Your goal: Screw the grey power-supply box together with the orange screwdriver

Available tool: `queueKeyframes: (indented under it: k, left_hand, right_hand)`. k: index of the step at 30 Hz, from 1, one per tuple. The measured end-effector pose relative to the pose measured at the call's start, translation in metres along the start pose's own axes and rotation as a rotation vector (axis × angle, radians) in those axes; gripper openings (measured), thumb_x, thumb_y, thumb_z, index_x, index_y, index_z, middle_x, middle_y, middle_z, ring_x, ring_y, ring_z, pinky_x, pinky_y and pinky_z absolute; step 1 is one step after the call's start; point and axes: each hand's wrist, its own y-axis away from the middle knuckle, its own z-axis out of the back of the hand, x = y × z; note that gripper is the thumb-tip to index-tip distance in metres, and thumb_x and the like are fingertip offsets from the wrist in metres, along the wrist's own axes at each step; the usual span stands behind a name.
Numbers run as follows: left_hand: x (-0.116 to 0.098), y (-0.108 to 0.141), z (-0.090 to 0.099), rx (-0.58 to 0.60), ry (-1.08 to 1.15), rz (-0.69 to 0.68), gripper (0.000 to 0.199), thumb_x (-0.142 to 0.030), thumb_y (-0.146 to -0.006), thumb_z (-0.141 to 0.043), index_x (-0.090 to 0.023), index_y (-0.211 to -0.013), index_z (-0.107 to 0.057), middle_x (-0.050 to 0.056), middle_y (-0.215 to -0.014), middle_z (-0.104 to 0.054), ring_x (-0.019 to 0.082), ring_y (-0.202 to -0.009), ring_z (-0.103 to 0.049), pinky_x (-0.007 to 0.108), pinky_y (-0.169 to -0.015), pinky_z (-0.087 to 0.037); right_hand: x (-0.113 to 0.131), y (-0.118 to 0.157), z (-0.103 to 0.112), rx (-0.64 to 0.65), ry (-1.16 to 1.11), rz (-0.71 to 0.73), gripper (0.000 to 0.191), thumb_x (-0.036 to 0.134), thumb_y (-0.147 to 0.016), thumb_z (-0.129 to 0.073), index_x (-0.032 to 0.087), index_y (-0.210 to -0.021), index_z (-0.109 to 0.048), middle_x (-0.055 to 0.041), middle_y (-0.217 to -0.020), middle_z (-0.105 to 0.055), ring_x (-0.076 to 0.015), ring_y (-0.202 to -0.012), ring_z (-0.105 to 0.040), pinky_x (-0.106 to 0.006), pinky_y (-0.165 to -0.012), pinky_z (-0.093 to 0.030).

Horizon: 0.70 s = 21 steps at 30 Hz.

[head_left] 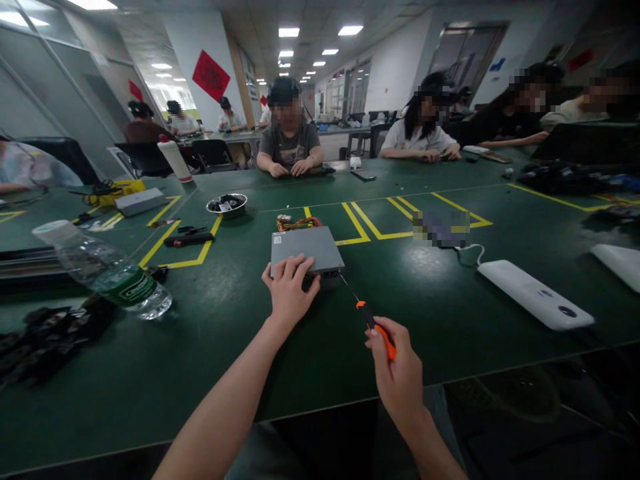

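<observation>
Two bare hands are at work around a grey metal power supply unit (320, 243), which lies flat on the green table (210, 373) in front of you. Well off to your left stands a tilted-looking water bottle (133, 287), and nearer, beyond the unit, a metal bowl (227, 214) of small dark parts. Your left hand (290, 300) comes next: its fingers are slightly apart, laid over the top plate, with the thumb down by the near edge. It steadies the casing rather than wrapping it.

The unit should feel stiff and fairly heavy for its size, so it ought to sit firmly under your palm. Smooth painted metal may slide on the smooth tabletop if you push sideways, and sheet edges can be sharp. To lift it, take the two opposite side walls; leave alone the bundle of coloured leads (310, 222) at the far side, which is soft and would strain where it enters the case.

To the right, the orange-and-black screwdriver (367, 317) reaches the near right corner with its thin shaft; you cannot tell whether the tip is seated. Your right hand (400, 373) has its fingers closed around the handle. It looks light and rigid, best held there, in line with the shaft.
</observation>
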Motion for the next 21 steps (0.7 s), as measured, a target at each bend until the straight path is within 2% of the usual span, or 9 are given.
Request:
queueKeyframes:
  k: [3, 7, 13, 21]
  left_hand:
    - [0.0, 0.0, 0.0, -0.006, -0.003, -0.002, 0.03, -0.035, -0.08, -0.056, -0.03, -0.109, -0.058, 0.002, -0.117, -0.06, 0.025, -0.11, -0.046, 0.048, -0.098, -0.021]
    - [-0.001, 0.0, 0.001, -0.007, -0.004, -0.007, 0.03, -0.035, -0.08, -0.056, -0.03, -0.109, -0.058, 0.002, -0.117, -0.06, 0.025, -0.11, -0.046, 0.048, -0.098, -0.021]
    - [-0.001, 0.0, 0.001, -0.007, -0.006, -0.004, 0.031, -0.035, -0.079, -0.056, -0.031, -0.11, -0.057, 0.002, -0.117, -0.059, 0.026, -0.11, -0.046, 0.048, -0.099, -0.02]
    - [0.0, 0.0, -0.001, -0.001, -0.006, -0.01, 0.031, -0.035, -0.079, -0.056, -0.03, -0.11, -0.057, 0.003, -0.117, -0.059, 0.026, -0.111, -0.046, 0.048, -0.1, -0.019]
  right_hand:
    - [-0.003, 0.0, 0.003, -0.016, -0.045, -0.089, 0.022, 0.029, -0.089, -0.041, 0.019, -0.106, -0.05, -0.0032, -0.08, -0.063, -0.0129, -0.062, -0.063, -0.026, -0.058, -0.051]
    - [-0.004, 0.002, 0.004, -0.087, -0.07, -0.032, 0.021, 0.028, -0.088, -0.043, 0.019, -0.104, -0.051, -0.0054, -0.086, -0.063, -0.0136, -0.065, -0.063, -0.027, -0.06, -0.052]
    - [0.006, 0.0, -0.003, 0.03, -0.073, 0.108, 0.021, 0.023, -0.087, -0.043, 0.02, -0.106, -0.051, -0.0044, -0.085, -0.063, -0.0133, -0.067, -0.063, -0.026, -0.061, -0.052]
    - [0.011, -0.007, -0.007, 0.035, -0.015, 0.138, 0.019, 0.023, -0.088, -0.042, 0.019, -0.104, -0.051, -0.0039, -0.085, -0.063, -0.0132, -0.068, -0.064, -0.024, -0.061, -0.051]
